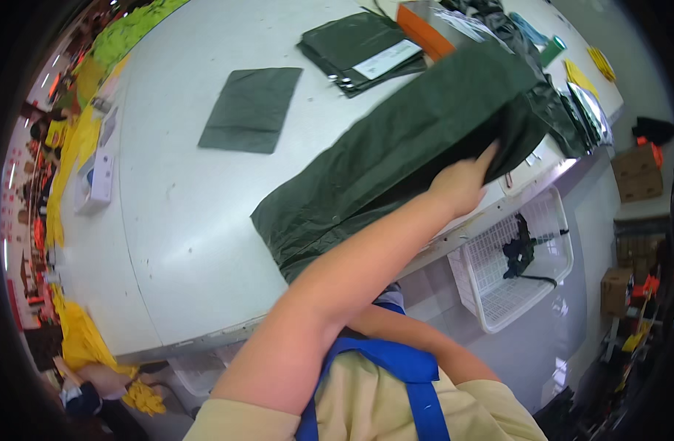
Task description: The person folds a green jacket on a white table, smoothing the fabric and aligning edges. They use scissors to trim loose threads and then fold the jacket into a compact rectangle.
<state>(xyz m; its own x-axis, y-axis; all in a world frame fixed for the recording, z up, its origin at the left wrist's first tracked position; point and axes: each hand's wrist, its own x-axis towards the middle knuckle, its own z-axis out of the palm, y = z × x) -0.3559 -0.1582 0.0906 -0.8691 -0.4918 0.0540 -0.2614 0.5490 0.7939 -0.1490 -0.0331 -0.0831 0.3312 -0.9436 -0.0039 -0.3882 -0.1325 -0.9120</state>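
A long, folded dark green sheet of coated fabric [396, 147] lies slantwise over the table's near right side. Its near end hangs over the edge by my body. My left arm crosses in front of me, and my left hand [460, 187] is at the fabric's dark fold near its right end. The fingers look closed on that edge, one pointing upward, slightly blurred. From the lower right my right forearm runs leftward beneath the left one; its hand is hidden. A flat dark green fabric square [252, 110] lies apart, farther left.
Stacked dark green pieces with a white label [362, 51] sit at the far side, beside an orange-and-grey box [425, 33]. A green spool [552, 50] stands far right. Below the table edge is a white plastic basket [491, 320] holding dark straps. Yellow fabric [79, 323] hangs at left.
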